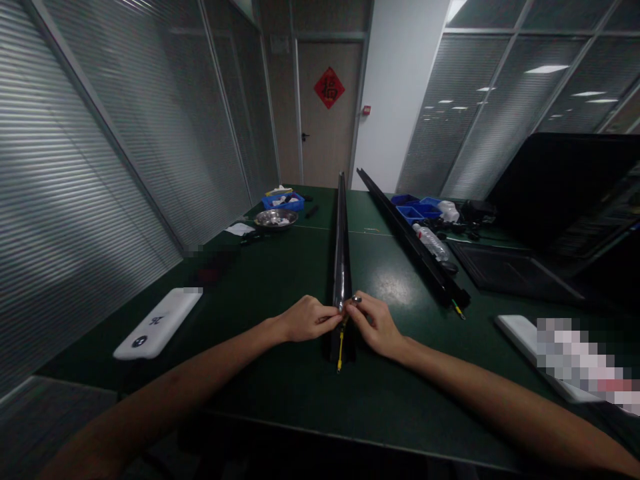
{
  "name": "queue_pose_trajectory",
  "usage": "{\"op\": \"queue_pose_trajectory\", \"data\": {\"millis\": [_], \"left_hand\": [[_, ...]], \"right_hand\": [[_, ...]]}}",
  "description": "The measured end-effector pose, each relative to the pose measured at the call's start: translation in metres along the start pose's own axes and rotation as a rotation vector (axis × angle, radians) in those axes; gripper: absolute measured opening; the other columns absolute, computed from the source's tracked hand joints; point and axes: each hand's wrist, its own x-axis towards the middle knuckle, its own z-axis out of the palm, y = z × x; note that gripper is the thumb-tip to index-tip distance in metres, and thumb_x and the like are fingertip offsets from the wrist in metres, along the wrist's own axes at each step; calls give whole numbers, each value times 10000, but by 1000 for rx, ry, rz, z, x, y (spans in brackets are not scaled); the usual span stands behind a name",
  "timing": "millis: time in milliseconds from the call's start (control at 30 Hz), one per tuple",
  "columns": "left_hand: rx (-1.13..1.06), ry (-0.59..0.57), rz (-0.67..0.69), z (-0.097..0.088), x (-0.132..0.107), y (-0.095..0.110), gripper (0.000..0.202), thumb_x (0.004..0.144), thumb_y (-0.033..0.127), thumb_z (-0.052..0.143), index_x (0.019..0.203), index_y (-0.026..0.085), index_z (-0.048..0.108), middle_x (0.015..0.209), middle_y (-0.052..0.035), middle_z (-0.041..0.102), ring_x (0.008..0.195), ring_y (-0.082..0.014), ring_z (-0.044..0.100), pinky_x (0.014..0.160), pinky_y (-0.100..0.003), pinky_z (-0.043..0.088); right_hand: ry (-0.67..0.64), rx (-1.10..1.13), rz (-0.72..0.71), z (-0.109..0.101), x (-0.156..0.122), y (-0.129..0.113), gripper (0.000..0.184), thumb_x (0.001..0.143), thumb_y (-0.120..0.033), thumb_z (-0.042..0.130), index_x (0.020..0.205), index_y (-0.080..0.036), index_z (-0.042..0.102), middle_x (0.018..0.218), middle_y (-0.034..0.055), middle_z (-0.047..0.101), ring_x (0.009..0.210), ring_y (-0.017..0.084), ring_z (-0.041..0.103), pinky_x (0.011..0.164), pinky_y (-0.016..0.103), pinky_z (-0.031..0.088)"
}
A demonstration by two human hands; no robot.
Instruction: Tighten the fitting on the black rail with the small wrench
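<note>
A long black channel-shaped rail (342, 253) lies lengthwise on the green table, pointing away from me. Both hands meet over its near end. My left hand (309, 320) is closed in a pinch, its fingertips on the rail; what they grip is too small to make out. My right hand (377, 328) is curled shut around a small shiny metal piece (357, 299) that shows above its fingers. From beneath the fingertips a short yellow wire (341, 350) with a metal terminal hangs toward me along the rail's end.
To the right lies a second black rail (410, 233) with a yellow-green wire (459, 309). Beyond it are a plastic bottle (431, 243) and blue bins (423, 211). A metal bowl (276, 219) stands far left. White cases lie left (159, 323) and right (530, 353).
</note>
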Motion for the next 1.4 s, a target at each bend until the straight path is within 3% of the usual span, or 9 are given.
{"op": "queue_pose_trajectory", "data": {"millis": [233,600,1400], "left_hand": [[25,-20,-5,1,0,-1,331,1044,282,418,824,161,634,586,36,539,478,-87,531,522,-199,327],[155,-12,31,2,0,-1,336,1047,267,399,846,167,649,622,10,603,500,-114,549,540,-228,348],[156,-13,56,4,-1,-4,319,1049,250,409,854,160,645,641,6,619,501,-112,552,545,-226,359]], "right_hand": [[-23,-37,4,1,-4,0,273,1067,-311,439,924,-183,632,789,43,635,684,172,600,654,294,460],[-71,-55,53,3,-2,8,309,1077,-329,420,855,-191,585,747,22,607,635,151,569,617,277,440],[-78,-60,66,2,-2,6,285,1073,-333,446,912,-180,624,749,16,624,638,147,587,619,273,448]]}}
